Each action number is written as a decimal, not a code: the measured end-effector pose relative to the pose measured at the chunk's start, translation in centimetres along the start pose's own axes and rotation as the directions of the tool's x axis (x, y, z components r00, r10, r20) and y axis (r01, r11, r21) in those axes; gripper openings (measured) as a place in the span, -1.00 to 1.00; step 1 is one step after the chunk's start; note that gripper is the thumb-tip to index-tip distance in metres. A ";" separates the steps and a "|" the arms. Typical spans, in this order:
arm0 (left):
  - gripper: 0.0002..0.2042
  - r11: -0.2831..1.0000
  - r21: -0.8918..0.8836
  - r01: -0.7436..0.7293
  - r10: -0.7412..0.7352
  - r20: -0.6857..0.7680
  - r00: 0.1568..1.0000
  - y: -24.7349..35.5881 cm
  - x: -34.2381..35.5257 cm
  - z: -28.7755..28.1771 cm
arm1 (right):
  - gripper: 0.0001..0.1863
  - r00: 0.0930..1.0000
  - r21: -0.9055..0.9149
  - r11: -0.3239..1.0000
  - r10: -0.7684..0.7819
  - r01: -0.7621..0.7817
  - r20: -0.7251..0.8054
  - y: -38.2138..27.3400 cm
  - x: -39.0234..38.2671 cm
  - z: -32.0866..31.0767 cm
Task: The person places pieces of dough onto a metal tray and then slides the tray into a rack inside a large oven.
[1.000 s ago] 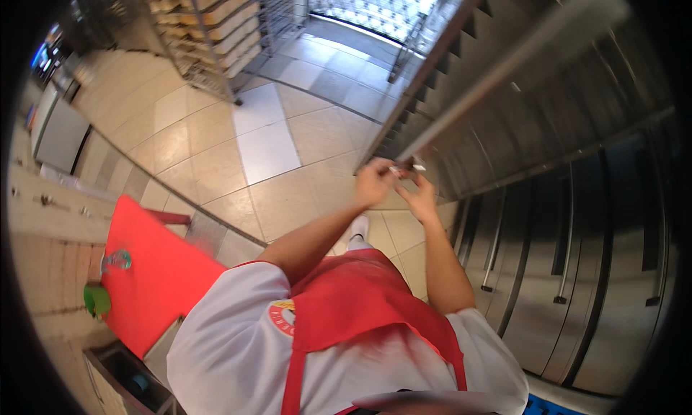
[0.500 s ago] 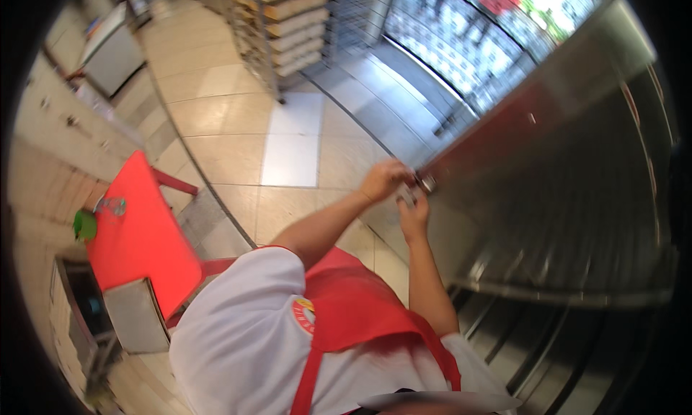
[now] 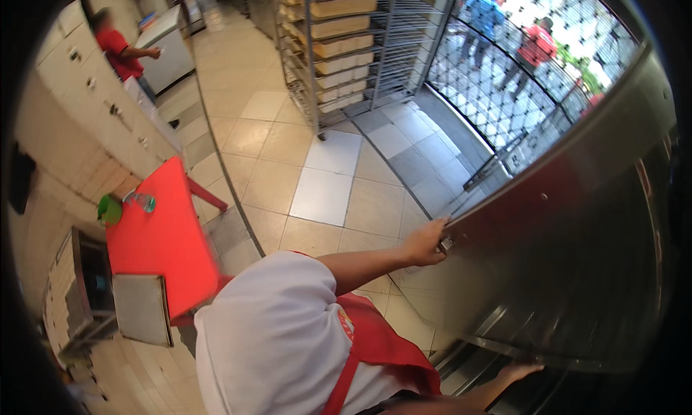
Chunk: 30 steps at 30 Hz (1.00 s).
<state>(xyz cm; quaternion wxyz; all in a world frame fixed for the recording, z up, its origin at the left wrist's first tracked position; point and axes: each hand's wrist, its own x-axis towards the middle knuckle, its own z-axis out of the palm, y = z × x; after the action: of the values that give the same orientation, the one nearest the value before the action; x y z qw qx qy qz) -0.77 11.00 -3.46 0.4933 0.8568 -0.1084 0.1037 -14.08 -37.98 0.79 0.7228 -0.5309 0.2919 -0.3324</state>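
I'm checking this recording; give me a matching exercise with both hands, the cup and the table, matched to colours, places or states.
Things:
1. Left hand
2. Cup
3. Right hand
4. Table

Descriptions:
A. Red
B. Fingers stretched out, near the lower edge of the metal panel
C. Green
D. Fingers curled at the panel's left edge in the picture

Pairs: 1-D, 2-C, 3-B, 4-A

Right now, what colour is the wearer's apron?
The apron is red; it shows in the head view.
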 end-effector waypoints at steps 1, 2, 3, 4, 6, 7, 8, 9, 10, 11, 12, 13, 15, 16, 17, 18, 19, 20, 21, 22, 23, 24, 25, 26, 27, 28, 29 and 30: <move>-0.08 0.999 -0.027 0.018 -0.017 0.016 1.000 0.1 0.1 0.1 | -0.11 0.993 0.162 0.986 0.006 -0.025 0.116 2.0 3.9 -2.3; -0.09 0.999 0.032 0.040 -0.040 0.007 0.999 -0.3 -0.6 -0.3 | -0.10 0.990 0.046 0.991 -0.125 0.122 0.068 1.0 0.6 2.5; -0.10 0.997 0.073 0.041 -0.041 0.002 0.999 -0.3 -0.6 -0.4 | -0.18 0.994 0.077 0.992 -0.101 0.104 -0.042 -0.7 -2.9 6.2; -0.11 0.994 0.108 0.032 -0.032 -0.003 0.999 -0.1 -0.1 -0.3 | -0.24 0.985 0.115 0.988 -0.082 0.100 -0.153 -2.0 -4.7 8.0; -0.12 0.991 0.133 0.001 -0.003 0.015 1.000 0.1 0.7 -0.2 | -0.31 0.990 0.170 0.984 -0.026 0.050 -0.140 0.5 -0.9 5.0; -0.12 0.989 0.149 -0.008 0.004 0.030 1.000 0.0 0.7 -0.4 | -0.34 0.991 0.194 0.981 0.010 0.017 -0.135 2.6 1.0 2.9; -0.13 0.982 0.182 -0.048 0.041 0.042 0.998 -0.4 0.5 -0.7 | -0.37 0.989 0.189 0.982 0.035 -0.006 -0.147 4.2 2.0 1.4; -0.13 0.973 0.209 -0.101 0.093 0.048 0.995 -0.6 0.8 -1.2 | -0.40 0.986 0.192 0.981 0.048 -0.016 -0.158 5.3 2.8 0.4; -0.14 0.963 0.227 -0.147 0.140 0.047 0.989 -1.0 1.2 -1.5 | -0.43 0.985 0.188 0.982 0.053 -0.021 -0.164 5.8 3.2 0.4; -0.16 0.959 0.231 -0.162 0.162 0.017 0.987 -1.5 1.6 -1.8 | -0.43 0.978 0.180 0.984 0.032 0.006 -0.204 6.0 2.9 0.7; -0.18 0.957 0.234 -0.170 0.176 -0.009 0.984 -2.3 1.9 -2.3 | -0.44 0.969 0.165 0.986 0.014 0.027 -0.245 6.4 2.0 1.0; -0.20 0.955 0.238 -0.177 0.191 -0.035 0.981 -3.2 2.4 -3.0 | -0.45 0.958 0.150 0.987 -0.004 0.049 -0.286 6.8 0.8 1.3; -0.23 0.986 0.166 0.018 -0.032 0.084 0.996 -3.8 3.4 -6.7 | -0.52 0.928 0.107 0.991 -0.033 0.077 -0.372 5.7 -7.1 8.0; -0.24 0.985 0.135 0.104 -0.124 0.152 0.980 -4.2 4.4 -8.6 | -0.55 0.913 0.114 0.990 -0.024 0.077 -0.408 5.6 -9.1 8.9; -0.28 0.986 0.130 0.100 -0.116 0.120 0.986 -5.2 4.8 -9.9 | -0.52 0.926 0.143 0.987 -0.008 0.066 -0.378 7.2 -9.6 7.5; -0.32 0.989 0.116 0.091 -0.102 0.088 0.991 -6.5 5.5 -10.6 | -0.45 0.937 0.170 0.983 -0.001 0.064 -0.349 9.2 -9.8 5.9; -0.35 0.989 0.114 0.091 -0.097 0.047 0.994 -8.1 6.0 -11.6 | -0.44 0.933 0.189 0.980 0.019 0.053 -0.361 10.7 -11.2 6.2; -0.40 0.988 0.147 0.047 -0.040 -0.052 0.998 -10.2 6.4 -12.5 | -0.43 0.947 0.215 0.976 0.027 0.044 -0.319 11.0 -13.6 7.7; -0.44 0.983 0.184 0.008 0.020 -0.149 0.989 -12.5 6.8 -13.2 | -0.42 0.960 0.239 0.970 0.034 0.034 -0.276 11.5 -15.9 9.7; -0.48 0.976 0.217 -0.029 0.081 -0.235 0.969 -14.2 7.4 -13.9 | -0.41 0.969 0.258 0.966 0.037 0.028 -0.242 11.5 -19.0 12.3; -0.53 0.977 0.215 -0.015 0.056 -0.186 0.981 -14.9 8.4 -15.5 | -0.38 0.968 0.241 0.970 0.025 0.037 -0.250 10.7 -22.8 15.9; -0.57 0.977 0.214 0.000 0.030 -0.137 0.990 -15.7 9.8 -17.4 | -0.35 0.967 0.223 0.974 0.014 0.045 -0.256 9.9 -25.5 18.3; -0.62 0.980 0.200 0.005 0.011 -0.083 0.996 -15.7 11.2 -18.6 | -0.31 0.974 0.262 0.965 0.036 0.024 -0.222 11.2 -25.4 16.8; -0.64 0.980 0.196 -0.011 0.026 -0.076 0.997 -16.1 12.2 -19.6 | -0.30 0.980 0.255 0.965 -0.016 0.067 -0.197 12.1 -25.9 16.7; -0.65 0.980 0.199 -0.022 0.037 -0.075 0.996 -16.6 13.0 -21.0 | -0.30 0.985 0.252 0.962 -0.063 0.103 -0.163 12.7 -26.7 17.2; -0.67 0.979 0.203 -0.032 0.048 -0.075 0.996 -17.0 13.4 -22.1 | -0.29 0.986 0.249 0.959 -0.109 0.139 -0.128 13.2 -27.5 17.6; -0.71 0.985 0.161 -0.057 0.070 -0.075 0.995 -17.5 13.5 -23.0 | -0.27 0.980 0.178 0.971 -0.136 0.161 -0.145 13.1 -28.7 18.4; -0.70 0.987 0.159 -0.034 0.043 -0.053 0.998 -18.0 13.3 -23.9 | -0.26 0.976 0.181 0.970 -0.130 0.162 -0.177 12.5 -30.2 19.5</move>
<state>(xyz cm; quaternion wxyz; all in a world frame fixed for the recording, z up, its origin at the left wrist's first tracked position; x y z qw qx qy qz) 15.38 39.39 -2.73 0.4248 0.8876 -0.1026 0.1454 -15.19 -0.26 -3.95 0.7184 -0.4486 0.2765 -0.4542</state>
